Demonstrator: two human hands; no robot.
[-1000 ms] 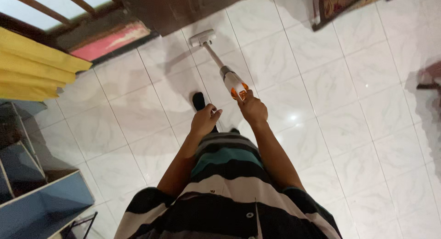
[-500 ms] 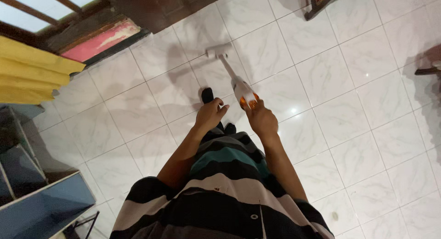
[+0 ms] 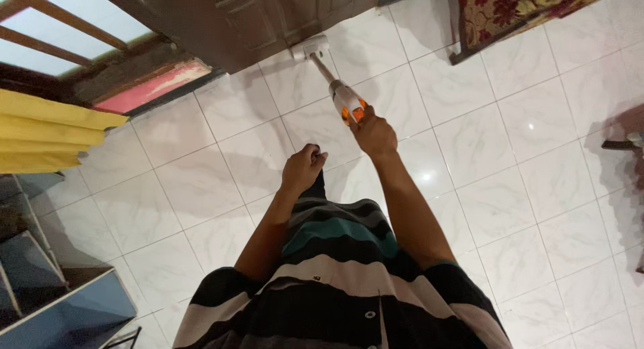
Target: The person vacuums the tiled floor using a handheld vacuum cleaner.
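Note:
My right hand (image 3: 373, 135) is stretched forward and grips the handle of a white and orange stick vacuum cleaner (image 3: 345, 102). Its thin tube runs away from me to the white floor head (image 3: 310, 47), which rests on the tiles right against a dark wooden door (image 3: 268, 17). My left hand (image 3: 302, 169) hangs in front of my striped shirt, loosely curled into a fist, holding nothing that I can see.
White marble-pattern floor tiles (image 3: 496, 201) cover the room. A patterned red and gold rug (image 3: 516, 7) lies at the top right. A yellow cloth (image 3: 47, 131) hangs at the left, above blue shelf panels (image 3: 60, 302). A pink doorstep (image 3: 154, 86) lies by the door.
My right arm has pushed the vacuum forward, so the floor head went from open tiles to the foot of the door. My left hand has curled tighter; my dark-socked foot is hidden now.

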